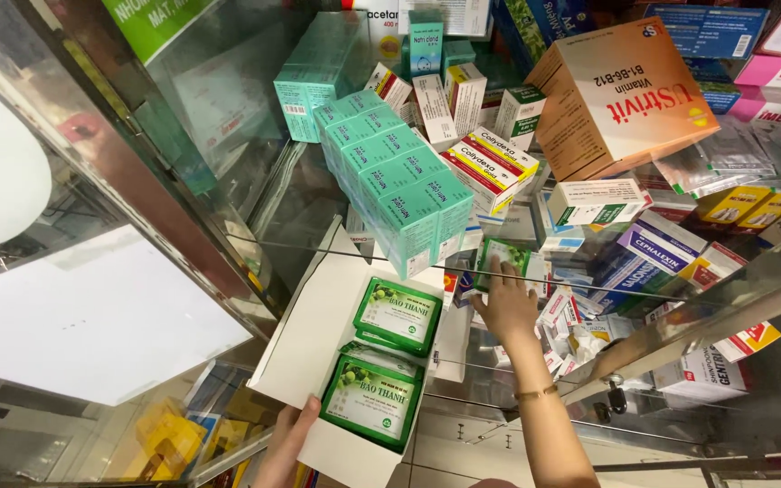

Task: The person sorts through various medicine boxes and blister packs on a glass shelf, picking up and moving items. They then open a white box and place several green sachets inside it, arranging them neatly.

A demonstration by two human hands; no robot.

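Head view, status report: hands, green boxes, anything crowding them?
Left hand grips white carton holding two green boxes. Right hand on a green box on the shelf. Teal box stack crowds alongside.

1 head camera looks steeply down, close, into glass shelves of medicine boxes

A glass display cabinet with metal framing fills the room ahead, its clear glass shelves crowded with small medicine cartons. A stack of teal cardboard boxes sits centre, a large orange carton far right. Bright white light glares off the glass pane at left.
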